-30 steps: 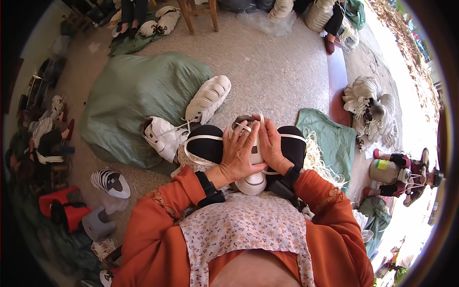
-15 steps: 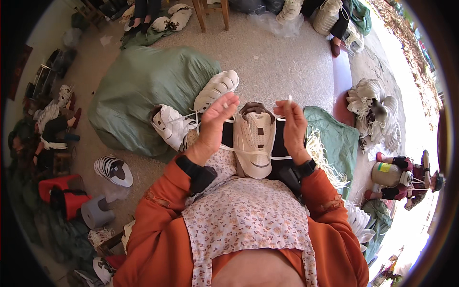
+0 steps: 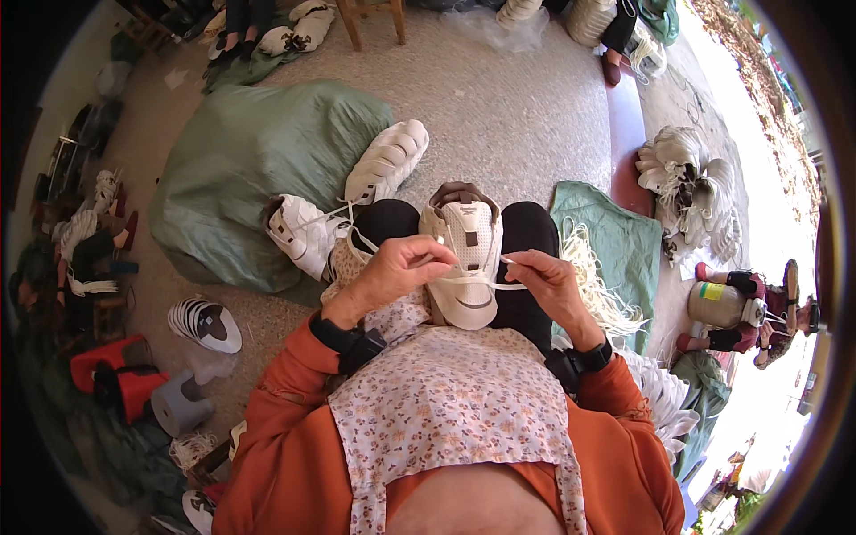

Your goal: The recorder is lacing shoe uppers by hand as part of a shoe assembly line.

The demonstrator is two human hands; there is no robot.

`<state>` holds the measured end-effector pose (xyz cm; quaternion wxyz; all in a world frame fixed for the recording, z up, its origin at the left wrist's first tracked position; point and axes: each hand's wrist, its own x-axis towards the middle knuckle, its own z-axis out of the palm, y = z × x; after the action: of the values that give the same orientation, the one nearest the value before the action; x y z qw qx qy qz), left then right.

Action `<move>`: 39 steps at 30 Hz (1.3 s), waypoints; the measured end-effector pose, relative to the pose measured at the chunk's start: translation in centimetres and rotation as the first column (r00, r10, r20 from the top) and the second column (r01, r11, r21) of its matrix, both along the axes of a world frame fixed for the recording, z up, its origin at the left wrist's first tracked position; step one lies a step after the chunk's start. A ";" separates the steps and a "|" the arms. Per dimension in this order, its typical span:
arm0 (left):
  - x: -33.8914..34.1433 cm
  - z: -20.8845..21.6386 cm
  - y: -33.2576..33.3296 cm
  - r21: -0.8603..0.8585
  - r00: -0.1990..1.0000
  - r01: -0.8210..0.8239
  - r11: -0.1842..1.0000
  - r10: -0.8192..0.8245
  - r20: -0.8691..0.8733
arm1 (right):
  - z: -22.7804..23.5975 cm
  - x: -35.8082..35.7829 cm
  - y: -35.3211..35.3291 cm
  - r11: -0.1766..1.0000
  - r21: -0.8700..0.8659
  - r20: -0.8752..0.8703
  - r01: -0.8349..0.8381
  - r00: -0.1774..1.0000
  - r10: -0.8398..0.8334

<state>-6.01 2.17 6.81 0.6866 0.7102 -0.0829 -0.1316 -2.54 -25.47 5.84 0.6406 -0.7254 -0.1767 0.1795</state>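
Observation:
A beige and white shoe upper [image 3: 465,308] rests between my knees, its toe toward me and its brown-lined collar away. A white shoelace [image 3: 510,286] runs across it near the toe. Over the left side of the upper, my left hand [image 3: 397,276] pinches the lace close to one tip. My right hand [image 3: 548,283] is at the other side, thumb and fingers closed on the opposite end, whose tip points toward the upper. Left of my knees, a laced white shoe upper [image 3: 303,234] lies beside a stack of nested uppers [image 3: 387,162].
A large green sack [image 3: 259,178] fills the floor ahead on the left. Loose white laces [image 3: 593,285] lie on a green cloth [image 3: 633,236] at my right, with bundled uppers [image 3: 687,183] beyond. Red [image 3: 134,406] and grey stools [image 3: 181,403] stand left. Other people sit around.
Both hands have come down from beyond the upper's sides toward its middle, bringing the lace ends nearer each other. The whole view has shifted slightly.

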 end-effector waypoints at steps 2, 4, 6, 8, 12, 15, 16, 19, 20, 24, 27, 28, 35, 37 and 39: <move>0.6 -0.4 -1.2 0.161 0.993 0.052 0.986 -0.069 0.100 | -0.3 -0.2 0.4 0.994 -0.105 0.059 -0.035 0.997 0.042; 1.0 -0.5 -1.6 0.304 0.987 0.053 0.951 -0.097 0.131 | -0.4 -0.4 0.7 0.977 -0.210 0.175 -0.034 0.982 0.072; 1.1 -0.6 -1.8 0.336 0.980 0.045 0.941 -0.107 0.169 | -0.5 -0.6 0.7 0.972 -0.235 0.239 -0.005 0.969 0.063; 1.0 -0.6 -1.9 0.362 0.973 0.037 0.932 -0.116 0.198 | -0.7 -0.8 0.7 0.971 -0.236 0.299 0.025 0.953 0.048; 0.9 -0.7 -2.3 0.370 0.969 0.030 0.929 -0.117 0.216 | -1.5 -1.0 0.9 0.981 -0.184 0.410 0.058 0.912 0.023; 0.8 -0.7 -2.4 0.389 0.972 0.024 0.921 -0.112 0.205 | -1.9 -1.1 0.9 0.973 -0.218 0.434 0.071 0.900 0.031; 0.8 -0.7 -2.4 0.388 0.974 0.022 0.921 -0.108 0.201 | -2.0 -1.2 0.8 0.965 -0.250 0.424 0.082 0.905 0.032; 0.8 -0.8 -2.4 0.422 0.958 -0.001 0.907 -0.120 0.261 | -2.4 -1.7 0.9 0.952 -0.272 0.307 0.140 0.950 -0.052; 0.8 -0.8 -2.5 0.431 0.953 -0.008 0.903 -0.123 0.276 | -2.5 -1.8 0.9 0.950 -0.272 0.305 0.152 0.950 -0.065; 0.7 -0.8 -2.6 0.445 0.956 -0.009 0.896 -0.123 0.266 | -3.1 -1.4 1.1 0.955 -0.233 0.426 0.182 0.902 -0.068; 0.7 -0.7 -2.6 0.444 0.954 -0.013 0.896 -0.122 0.273 | -3.1 -1.2 0.9 0.977 -0.143 0.382 0.157 0.920 -0.092; 0.7 -0.7 -2.7 0.443 0.952 -0.019 0.896 -0.119 0.281 | -3.0 -1.3 0.7 0.984 -0.112 0.320 0.141 0.942 -0.098; 0.4 -0.7 -2.8 0.439 0.967 -0.015 0.898 -0.099 0.236 | -2.7 -2.0 0.6 0.976 -0.163 0.188 0.146 0.975 -0.115; 0.4 -0.9 -2.7 0.424 0.967 -0.013 0.905 -0.096 0.234 | -2.8 -2.0 0.8 0.976 -0.164 0.232 0.146 0.967 -0.105; 0.3 -1.1 -2.7 0.399 0.963 -0.022 0.917 -0.087 0.254 | -2.8 -2.0 0.9 0.982 -0.103 0.292 0.156 0.949 -0.120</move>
<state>-5.70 -0.53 5.69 0.5078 0.8448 -0.1576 -0.0605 -4.50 -24.55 3.04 0.5728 -0.7929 -0.2042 0.0388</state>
